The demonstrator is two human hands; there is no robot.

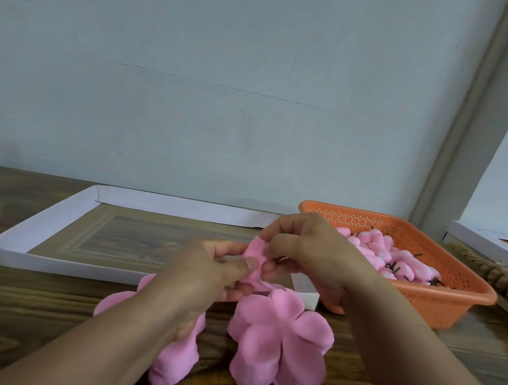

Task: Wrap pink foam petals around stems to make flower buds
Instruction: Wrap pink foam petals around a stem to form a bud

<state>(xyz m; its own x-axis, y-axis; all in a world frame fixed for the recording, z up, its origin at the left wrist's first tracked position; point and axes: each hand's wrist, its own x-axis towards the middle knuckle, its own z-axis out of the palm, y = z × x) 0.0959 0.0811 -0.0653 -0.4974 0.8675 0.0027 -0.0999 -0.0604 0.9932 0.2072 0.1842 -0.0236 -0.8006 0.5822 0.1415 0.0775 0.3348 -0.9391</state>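
Both hands meet over the wooden table on one pink foam petal piece [254, 256] held above it. My left hand [206, 272] pinches its lower part with thumb and fingers. My right hand [302, 254] pinches its upper part from the right. Any stem inside the petal is hidden by my fingers. Below them a stack of five-lobed pink petal pieces [279, 342] lies on the table. A second pink stack [176, 350] sits partly under my left forearm.
An orange perforated basket [442, 300] at the right holds several pink buds [396, 260] with dark stems. A shallow white cardboard tray [39, 223] lies behind my hands. A white box [485, 245] and a carved wooden piece [506, 281] are at the far right.
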